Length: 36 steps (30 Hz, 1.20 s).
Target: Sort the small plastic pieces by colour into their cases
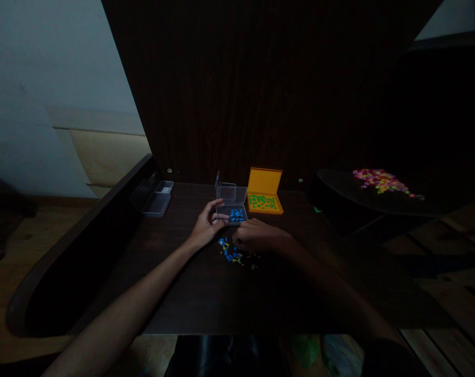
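A clear plastic box (243, 222) with its lid up holds several small blue pieces (237, 214). My left hand (206, 225) grips the box's left side, thumb toward the front and fingers reaching over the rim. Just in front of the box's right corner is my right hand (256, 235), fingers pressed together and pointing down. What its fingertips hold, if anything, is hidden. Below both hands lies a loose pile of blue and yellow pieces (233, 255), partly covered by the right hand. An orange box (265, 180) with its lid raised stands behind the right hand, with green pieces (263, 201) in it.
Another clear box (157, 204) lies open at the left of the dark table (174, 298). A raised dark side panel (84, 241) bounds the left. Pink and yellow pieces (382, 181) are heaped on a dark surface at the right. A tall dark panel (261, 94) rises behind.
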Motion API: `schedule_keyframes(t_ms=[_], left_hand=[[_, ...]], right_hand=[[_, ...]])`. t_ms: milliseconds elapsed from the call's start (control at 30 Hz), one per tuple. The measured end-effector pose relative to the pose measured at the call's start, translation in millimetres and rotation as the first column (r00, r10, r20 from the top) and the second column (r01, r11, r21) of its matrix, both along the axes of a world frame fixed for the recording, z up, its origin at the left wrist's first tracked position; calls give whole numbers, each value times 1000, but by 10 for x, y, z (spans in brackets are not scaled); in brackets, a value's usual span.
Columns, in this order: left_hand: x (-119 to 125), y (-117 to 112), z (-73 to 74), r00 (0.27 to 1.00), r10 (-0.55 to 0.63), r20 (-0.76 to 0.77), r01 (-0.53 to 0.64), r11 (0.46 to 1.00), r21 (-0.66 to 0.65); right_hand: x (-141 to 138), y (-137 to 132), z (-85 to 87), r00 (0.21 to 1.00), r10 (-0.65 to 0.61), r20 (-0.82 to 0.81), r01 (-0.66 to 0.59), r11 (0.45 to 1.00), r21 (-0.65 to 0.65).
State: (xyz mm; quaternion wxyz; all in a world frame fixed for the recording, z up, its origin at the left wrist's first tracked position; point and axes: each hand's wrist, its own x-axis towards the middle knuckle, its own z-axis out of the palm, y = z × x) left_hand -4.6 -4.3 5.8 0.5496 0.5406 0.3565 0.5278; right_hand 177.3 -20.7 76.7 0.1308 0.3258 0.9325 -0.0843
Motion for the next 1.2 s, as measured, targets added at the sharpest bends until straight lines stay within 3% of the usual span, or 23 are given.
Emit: schedule_keyframes(t_ms=[400, 933, 1033, 1200], left_hand=[[-2, 7, -1, 1000, 0, 3, 0, 1000, 10], [3, 13, -24, 1000, 1, 2, -1, 1000, 11], [2, 17, -25, 1000, -7, 26, 7, 1000, 9], [15, 9, -27, 998, -22, 57, 22, 1000, -3]], right_hand=[[-21, -4, 81, 1000, 21, -24, -22, 998, -56], [-9, 4, -95, 994, 42, -102, -45, 998, -33], [42, 4, -40, 988, 25, -150, -33, 998, -51], [178, 112, 226, 955, -47, -292, 40, 999, -30]])
